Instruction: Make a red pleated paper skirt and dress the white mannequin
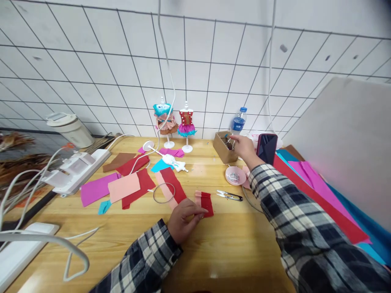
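My left hand rests on the wooden table, thumb and forefinger closed together at the lower left edge of a small red and pink fabric piece. Whatever sits between those fingertips is too small to make out. Over a small open cardboard box reaches my right hand, fingers bent together at its right side; the box's dark contents and what those fingers hold are hard to see. Thread snips lie right of the fabric piece. A pink round dish of small shiny bits stands below the box.
Fabric pieces and a hoop lie to the left. Dressed mini mannequins stand at the back, one bare mannequin lying before them. A bottle, phone, folded fabric and power strip flank the work.
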{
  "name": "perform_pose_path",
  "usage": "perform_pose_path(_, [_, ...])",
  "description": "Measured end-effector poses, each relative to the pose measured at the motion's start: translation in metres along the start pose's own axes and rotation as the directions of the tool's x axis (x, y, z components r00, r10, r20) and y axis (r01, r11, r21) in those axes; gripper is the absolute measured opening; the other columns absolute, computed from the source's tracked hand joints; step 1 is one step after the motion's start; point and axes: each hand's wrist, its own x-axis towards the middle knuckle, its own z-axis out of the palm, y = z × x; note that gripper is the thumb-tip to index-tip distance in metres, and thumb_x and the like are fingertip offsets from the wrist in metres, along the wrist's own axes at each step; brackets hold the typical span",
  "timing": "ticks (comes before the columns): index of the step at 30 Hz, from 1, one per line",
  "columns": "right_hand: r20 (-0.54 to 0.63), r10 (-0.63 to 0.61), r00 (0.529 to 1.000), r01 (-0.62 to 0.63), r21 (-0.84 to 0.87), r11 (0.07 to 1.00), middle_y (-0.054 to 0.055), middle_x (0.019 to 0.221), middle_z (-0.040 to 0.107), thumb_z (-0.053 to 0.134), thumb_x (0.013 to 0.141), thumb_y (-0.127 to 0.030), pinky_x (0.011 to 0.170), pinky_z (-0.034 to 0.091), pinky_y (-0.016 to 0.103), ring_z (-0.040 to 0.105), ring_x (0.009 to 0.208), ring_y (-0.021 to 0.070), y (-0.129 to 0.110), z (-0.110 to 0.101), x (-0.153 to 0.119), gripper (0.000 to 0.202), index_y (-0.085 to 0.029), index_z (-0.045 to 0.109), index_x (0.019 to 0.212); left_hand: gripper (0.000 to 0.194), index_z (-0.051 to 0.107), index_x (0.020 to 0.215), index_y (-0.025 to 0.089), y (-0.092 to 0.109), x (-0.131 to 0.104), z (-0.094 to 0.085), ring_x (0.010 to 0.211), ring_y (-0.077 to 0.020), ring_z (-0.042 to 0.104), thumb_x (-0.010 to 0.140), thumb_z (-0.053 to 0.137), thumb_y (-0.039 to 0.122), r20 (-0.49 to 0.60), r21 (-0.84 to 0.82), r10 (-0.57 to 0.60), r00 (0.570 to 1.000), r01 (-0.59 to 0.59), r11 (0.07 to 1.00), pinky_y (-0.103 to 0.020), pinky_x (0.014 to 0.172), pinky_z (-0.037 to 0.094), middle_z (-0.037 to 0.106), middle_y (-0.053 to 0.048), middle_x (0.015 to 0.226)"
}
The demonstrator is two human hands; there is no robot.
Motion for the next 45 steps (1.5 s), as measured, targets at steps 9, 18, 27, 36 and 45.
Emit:
perform_pose_path(9, [0.062,-0.328,0.943,0.323,0.081,0.943,0.008,0.112,0.072,0.055,0.089,-0.027,0.097,0.043,0.044,0.06,0.108,0.0268,-0.053,-0.021,-0.098,0.029,-0.023,0.071,0.113,0.021,0.072,0.099,0.022,0.004,-0.002,-0.007,0.068,-0.0125,0.058,0.088,0.057,0.012,-0.071,0.17,0.152,0.986,-0.139,0.976,-0.024,0.061,0.047,0.065,-0.003,0.075])
perform_pose_path(18, [0.384,-0.192,0.903,-0.091,0.608,0.789,0.005,0.121,0.066,0.066,0.085,-0.038,0.103,0.045,0.043,0.058,0.118,0.0232,-0.076,-0.02,-0.24,0.019,-0.031,0.075,0.101,0.023,0.067,0.101,0.023,0.013,0.0,-0.011,0.07,-0.0128,0.057,0.088,0.054,0.01,-0.085,0.216,0.256,0.963,-0.233,0.948,-0.027,0.064,0.046,0.062,-0.002,0.076])
perform_pose_path(27, [0.46,-0.111,0.881,-0.254,0.657,0.71,0.007,0.114,0.068,0.073,0.078,-0.032,0.101,0.047,0.043,0.061,0.114,0.0229,-0.071,-0.004,-0.236,0.009,-0.025,0.075,0.083,0.017,0.067,0.092,0.022,0.019,0.001,-0.009,0.068,-0.0127,0.055,0.088,0.054,0.011,-0.043,0.205,0.315,0.948,-0.3,0.932,-0.027,0.064,0.046,0.064,-0.001,0.073])
perform_pose_path(36, [0.349,-0.238,0.906,-0.027,0.61,0.792,0.008,0.138,0.054,0.051,0.092,-0.024,0.11,0.038,0.043,0.048,0.13,0.0206,-0.075,-0.01,-0.245,0.009,-0.023,0.059,0.087,0.013,0.067,0.089,0.02,0.018,0.0,-0.006,0.069,-0.0143,0.055,0.088,0.056,0.014,-0.001,0.239,0.21,0.978,-0.204,0.949,-0.029,0.065,0.045,0.065,-0.002,0.072])
perform_pose_path(45, [0.369,-0.135,0.92,-0.138,0.625,0.768,0.007,0.138,0.053,0.064,0.086,-0.033,0.108,0.04,0.045,0.051,0.127,0.0232,-0.07,-0.002,-0.243,0.011,-0.027,0.071,0.094,0.02,0.063,0.096,0.022,0.018,-0.001,-0.008,0.072,-0.0144,0.054,0.088,0.051,0.008,-0.027,0.172,0.243,0.97,-0.235,0.957,-0.029,0.067,0.044,0.062,-0.002,0.078])
